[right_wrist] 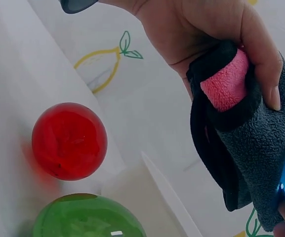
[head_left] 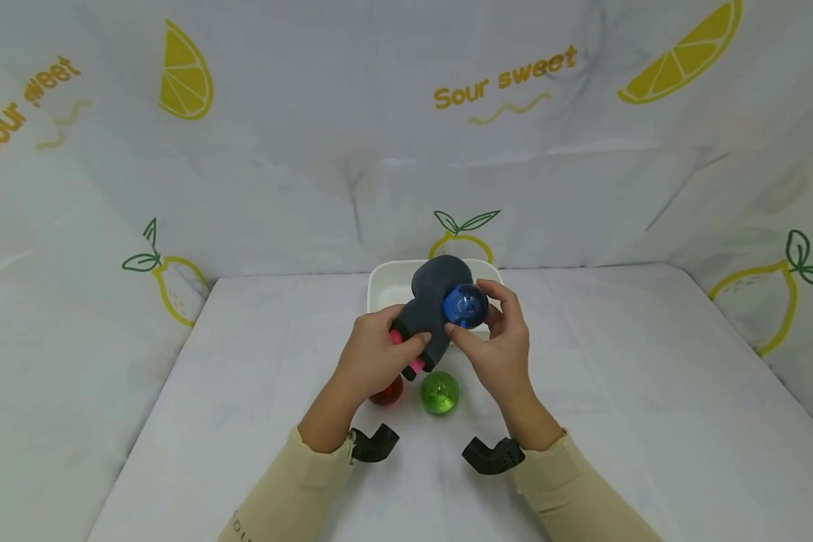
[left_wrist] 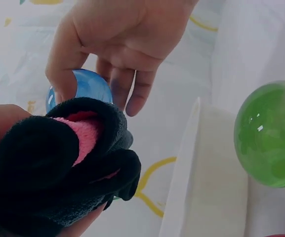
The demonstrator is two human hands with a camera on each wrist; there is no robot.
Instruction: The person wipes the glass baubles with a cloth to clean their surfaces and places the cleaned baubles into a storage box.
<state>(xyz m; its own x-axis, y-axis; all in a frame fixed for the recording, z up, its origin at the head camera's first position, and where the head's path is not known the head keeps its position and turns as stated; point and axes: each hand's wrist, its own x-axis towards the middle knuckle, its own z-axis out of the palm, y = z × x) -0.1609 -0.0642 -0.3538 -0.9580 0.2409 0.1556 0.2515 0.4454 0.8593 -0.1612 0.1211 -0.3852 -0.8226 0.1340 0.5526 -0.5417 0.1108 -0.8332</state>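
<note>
While the left grip point(head_left: 377, 348) clutches a grey cloth point(head_left: 425, 305), the right grip point(head_left: 506, 340) pinches a blue ball point(head_left: 466, 306) against its side, I see. Cloth and hands partly block the white bin point(head_left: 382, 284) behind. Nearer the person, a green ball point(head_left: 439, 393) sits on the tabletop point(head_left: 637, 391) near a red ball point(head_left: 389, 393), partly hidden by the left wrist.

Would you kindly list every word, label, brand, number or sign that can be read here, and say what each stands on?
"Sour sweet": on the lemon-print backdrop, upper left of the head view.
"Sour sweet": again on that backdrop, upper right of centre.
Dark lettering on the left sleeve, at the bottom edge: too small and unclear to read.
No legible text on the grey-and-pink plush cloth or blue ball.
</note>
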